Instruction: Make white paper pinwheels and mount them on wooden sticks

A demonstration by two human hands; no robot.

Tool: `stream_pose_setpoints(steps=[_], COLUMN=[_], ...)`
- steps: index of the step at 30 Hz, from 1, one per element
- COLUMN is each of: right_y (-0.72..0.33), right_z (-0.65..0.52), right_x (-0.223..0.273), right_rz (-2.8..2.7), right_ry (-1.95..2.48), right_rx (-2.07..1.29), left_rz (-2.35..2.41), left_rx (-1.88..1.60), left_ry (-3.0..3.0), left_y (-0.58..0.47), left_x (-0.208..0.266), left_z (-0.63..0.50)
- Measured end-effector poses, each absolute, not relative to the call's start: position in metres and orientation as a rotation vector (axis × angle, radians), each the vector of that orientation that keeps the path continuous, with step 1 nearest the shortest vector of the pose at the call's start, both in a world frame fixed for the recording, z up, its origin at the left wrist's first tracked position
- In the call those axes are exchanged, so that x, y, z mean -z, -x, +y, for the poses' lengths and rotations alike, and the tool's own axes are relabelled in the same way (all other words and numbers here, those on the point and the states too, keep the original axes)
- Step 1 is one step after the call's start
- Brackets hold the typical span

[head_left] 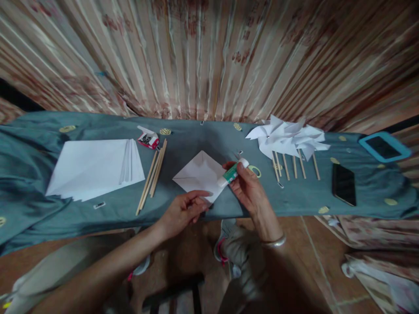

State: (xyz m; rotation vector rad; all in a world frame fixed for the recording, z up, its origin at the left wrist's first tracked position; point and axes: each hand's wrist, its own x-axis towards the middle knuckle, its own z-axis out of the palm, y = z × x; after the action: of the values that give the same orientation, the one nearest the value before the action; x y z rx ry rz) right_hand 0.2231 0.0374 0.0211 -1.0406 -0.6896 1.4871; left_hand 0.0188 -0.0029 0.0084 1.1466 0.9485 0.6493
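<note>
A white square of paper (pixel 199 171) with crease lines lies on the cloth before me, turned like a diamond. My left hand (pixel 186 208) is closed at its near corner, the index finger over the paper and the other fingers curled; the exact grip is partly hidden. In my right hand (pixel 247 187) is a green and white glue stick (pixel 230 174), held tilted above the paper's right side. Behind that hand, scissors (pixel 254 171) with a pale green handle lie partly hidden.
Left are a paper stack (pixel 91 165), wooden sticks (pixel 152 176) and an opened red-and-white box (pixel 149 138) of small dark pieces. Right are paper pinwheels (pixel 290 137) on sticks, a phone (pixel 343 184) and a blue-framed device (pixel 384 146). A curtain (pixel 203 56) hangs behind the narrow table.
</note>
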Motion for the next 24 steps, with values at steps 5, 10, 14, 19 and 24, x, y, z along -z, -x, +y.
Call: stream_pose_setpoints(steps=[5, 10, 14, 19, 24], right_y=[-0.225, -0.211, -0.204, -0.201, -0.199], right_z=[0.045, 0.052, 0.055, 0.055, 0.052], right_x=[-0.014, -0.008, -0.004, -0.005, -0.01], right_rz=[-0.749, -1.01, -1.179, -1.283, -1.407], right_ry=[1.155, 1.271, 1.321, 1.372, 1.451], right_rx=[-1.364, -1.223, -1.114, -1.038, -0.992], left_rz=[1.1, 1.157, 1.185, 1.211, 1.19], left_rx=[-0.703, -0.429, -0.25, -0.178, -0.151], left_ry=[-2.165, -2.563, -2.645, -2.662, -2.652], left_y=[-0.004, -0.011, -0.019, -0.022, -0.023], left_x=[0.003, 0.004, -0.002, -0.006, -0.005], left_z=[0.017, 0.028, 0.03, 0.031, 0.032])
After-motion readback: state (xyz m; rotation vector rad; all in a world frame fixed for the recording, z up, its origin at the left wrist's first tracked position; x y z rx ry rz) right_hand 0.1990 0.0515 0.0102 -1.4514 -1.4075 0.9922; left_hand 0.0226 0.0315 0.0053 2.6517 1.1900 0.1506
